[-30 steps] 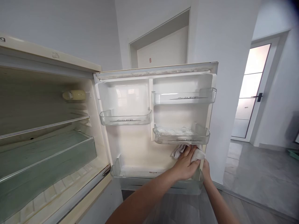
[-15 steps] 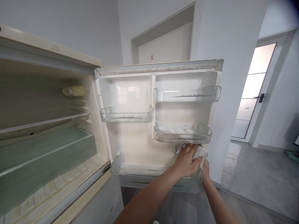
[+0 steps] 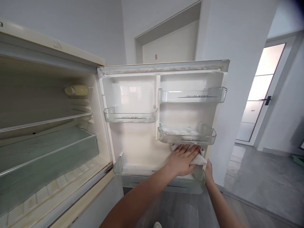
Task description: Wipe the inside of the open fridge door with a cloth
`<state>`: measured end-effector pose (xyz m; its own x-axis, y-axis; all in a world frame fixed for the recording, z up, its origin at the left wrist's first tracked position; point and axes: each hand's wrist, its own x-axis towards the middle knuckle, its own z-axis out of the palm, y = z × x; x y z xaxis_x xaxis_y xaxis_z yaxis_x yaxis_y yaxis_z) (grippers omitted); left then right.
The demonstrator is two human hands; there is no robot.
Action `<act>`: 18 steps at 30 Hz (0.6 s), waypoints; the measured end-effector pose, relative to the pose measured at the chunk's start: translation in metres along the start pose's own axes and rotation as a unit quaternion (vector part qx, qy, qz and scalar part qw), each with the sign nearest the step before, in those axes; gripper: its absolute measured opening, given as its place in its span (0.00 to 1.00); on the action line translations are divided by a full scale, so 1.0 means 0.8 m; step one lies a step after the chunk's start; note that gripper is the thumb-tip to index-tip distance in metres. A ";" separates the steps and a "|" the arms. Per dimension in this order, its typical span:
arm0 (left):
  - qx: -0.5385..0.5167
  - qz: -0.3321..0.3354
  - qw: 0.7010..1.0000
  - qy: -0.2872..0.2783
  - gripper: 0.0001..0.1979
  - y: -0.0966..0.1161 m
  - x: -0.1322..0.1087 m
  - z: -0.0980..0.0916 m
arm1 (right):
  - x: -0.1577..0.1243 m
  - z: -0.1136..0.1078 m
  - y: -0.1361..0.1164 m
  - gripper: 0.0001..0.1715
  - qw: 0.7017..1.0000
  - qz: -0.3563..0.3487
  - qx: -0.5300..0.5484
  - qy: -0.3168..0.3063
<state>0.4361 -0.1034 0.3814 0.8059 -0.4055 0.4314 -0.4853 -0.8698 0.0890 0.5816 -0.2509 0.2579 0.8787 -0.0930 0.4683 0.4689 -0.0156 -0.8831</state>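
Observation:
A fridge stands open with its door (image 3: 139,144) swung toward me. My left hand (image 3: 182,160) presses a white cloth (image 3: 199,160) flat against the door's inner panel, just under the lower right clear pocket (image 3: 187,136). Most of the cloth is hidden under that hand. My right hand (image 3: 209,172) grips the door's outer edge, beside the right end of the bottom door bin (image 3: 123,168).
Two more clear pockets hang on the door, one upper right (image 3: 192,95) and one left (image 3: 130,117). The fridge interior holds a glass shelf (image 3: 47,121) and a drawer cover (image 3: 47,148). A white wall (image 3: 237,38) stands behind the door. A glass room door (image 3: 260,91) is at right.
My left hand has slid the cloth leftward and slightly up along the panel, under the lower right pocket. My right hand has stayed on the door edge.

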 end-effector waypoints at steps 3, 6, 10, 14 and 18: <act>0.066 0.034 0.997 -0.011 0.33 -0.025 -0.011 -0.007 | -0.003 0.001 -0.009 0.22 0.999 0.027 0.020 0.011; 0.117 0.078 0.990 -0.023 0.32 -0.052 -0.029 -0.019 | -0.004 0.002 -0.013 0.21 0.998 0.051 0.018 0.011; 0.171 0.101 0.980 -0.021 0.33 -0.083 -0.063 -0.040 | -0.005 0.001 -0.013 0.25 0.998 0.058 0.021 0.005; 0.193 0.084 0.977 -0.035 0.30 -0.107 -0.099 -0.066 | -0.004 0.001 -0.010 0.28 0.997 0.063 0.033 0.001; 0.220 0.032 0.973 -0.055 0.30 -0.127 -0.135 -0.093 | -0.002 0.002 -0.001 0.30 0.996 0.080 0.050 -0.008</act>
<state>0.3736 0.0495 0.3923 0.8217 -0.4693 0.3234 -0.3624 -0.8681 -0.3391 0.5803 -0.2494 0.2579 0.9438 -0.0707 0.3229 0.3286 0.0965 -0.9395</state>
